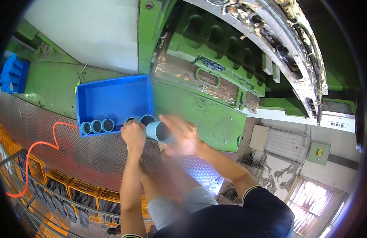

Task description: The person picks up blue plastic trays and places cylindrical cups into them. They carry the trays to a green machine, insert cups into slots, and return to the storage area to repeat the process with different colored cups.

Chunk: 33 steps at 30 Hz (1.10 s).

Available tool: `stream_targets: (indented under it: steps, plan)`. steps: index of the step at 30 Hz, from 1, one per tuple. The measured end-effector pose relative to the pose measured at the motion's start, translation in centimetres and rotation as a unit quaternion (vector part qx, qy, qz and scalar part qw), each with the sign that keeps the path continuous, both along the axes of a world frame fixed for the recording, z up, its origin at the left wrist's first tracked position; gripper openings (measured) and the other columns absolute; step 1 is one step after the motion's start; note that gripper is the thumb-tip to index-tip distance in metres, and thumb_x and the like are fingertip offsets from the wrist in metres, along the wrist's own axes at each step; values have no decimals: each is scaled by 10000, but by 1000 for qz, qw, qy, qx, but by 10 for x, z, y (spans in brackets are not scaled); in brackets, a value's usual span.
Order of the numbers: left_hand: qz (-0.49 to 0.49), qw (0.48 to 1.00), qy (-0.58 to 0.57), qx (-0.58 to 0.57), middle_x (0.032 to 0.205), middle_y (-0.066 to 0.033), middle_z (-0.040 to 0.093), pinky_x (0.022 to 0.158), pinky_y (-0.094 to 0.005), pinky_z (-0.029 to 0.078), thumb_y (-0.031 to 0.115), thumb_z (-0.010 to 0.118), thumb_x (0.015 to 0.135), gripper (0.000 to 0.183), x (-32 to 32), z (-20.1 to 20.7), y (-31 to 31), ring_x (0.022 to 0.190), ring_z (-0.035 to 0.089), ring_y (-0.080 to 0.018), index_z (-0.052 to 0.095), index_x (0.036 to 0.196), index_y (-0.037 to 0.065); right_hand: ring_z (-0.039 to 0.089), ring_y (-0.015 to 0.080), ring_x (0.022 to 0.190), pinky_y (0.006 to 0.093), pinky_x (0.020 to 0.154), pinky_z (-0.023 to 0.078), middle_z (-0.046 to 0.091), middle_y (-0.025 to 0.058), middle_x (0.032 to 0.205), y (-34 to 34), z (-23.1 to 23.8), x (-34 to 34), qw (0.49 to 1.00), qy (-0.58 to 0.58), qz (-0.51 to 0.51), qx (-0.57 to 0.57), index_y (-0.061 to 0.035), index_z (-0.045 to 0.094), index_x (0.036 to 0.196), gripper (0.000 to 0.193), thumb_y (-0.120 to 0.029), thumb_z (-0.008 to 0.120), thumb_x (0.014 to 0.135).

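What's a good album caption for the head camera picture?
Right hand at a light-blue cup, left hand at the edge of a blue tray.

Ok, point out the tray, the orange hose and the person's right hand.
Tray (114, 93): head view, on its bare blue inside floor.
Orange hose (42, 142): head view, on its middle stretch.
Right hand (184, 135): head view, on the middle of the hand.
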State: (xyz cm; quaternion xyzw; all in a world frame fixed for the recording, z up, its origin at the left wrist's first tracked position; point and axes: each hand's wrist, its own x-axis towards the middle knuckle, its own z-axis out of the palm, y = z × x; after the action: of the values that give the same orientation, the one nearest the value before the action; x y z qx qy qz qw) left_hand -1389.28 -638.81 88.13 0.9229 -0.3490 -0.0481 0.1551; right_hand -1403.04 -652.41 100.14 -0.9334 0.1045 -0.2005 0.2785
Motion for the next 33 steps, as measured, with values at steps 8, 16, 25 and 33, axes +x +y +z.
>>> stream_targets:
  steps: [8, 16, 25, 33]
  plan:
    - [22, 985, 150, -84, 776, -154, 675, 711, -461, 502, 66, 681, 721, 58, -79, 63, -43, 787, 661, -350, 642, 714, 24, 562, 367, 1210, 469, 1029, 444, 514, 241, 1313, -13, 5, -41, 970, -160, -6, 181, -6, 357, 1459, 836, -309, 795, 815]
    - [-14, 993, 112, -36, 763, -133, 681, 721, -452, 502, 141, 659, 775, 126, -103, 62, -48, 791, 668, -305, 666, 704, 37, 566, 252, 1216, 385, 1047, 454, 555, 164, 1272, -73, 27, -80, 926, -19, -230, 298, -12, 339, 1413, 992, -128, 942, 633]
    - [-3, 997, 71, -33, 756, -134, 675, 696, -449, 488, 149, 684, 785, 138, -106, 62, -8, 779, 658, -312, 660, 714, 33, 615, 421, 1078, 455, 947, 492, 653, 231, 1158, -290, 45, -82, 913, 167, -311, -206, -18, 521, 1352, 767, -96, 864, 670]
    - [1, 997, 83, -7, 766, -149, 677, 728, -440, 503, 121, 685, 773, 134, -106, 69, 13, 783, 654, -320, 653, 710, 7, 523, 444, 1232, 491, 1017, 462, 578, 205, 1317, -355, 9, -83, 915, 265, -192, -236, -175, 464, 1403, 699, 5, 717, 777]
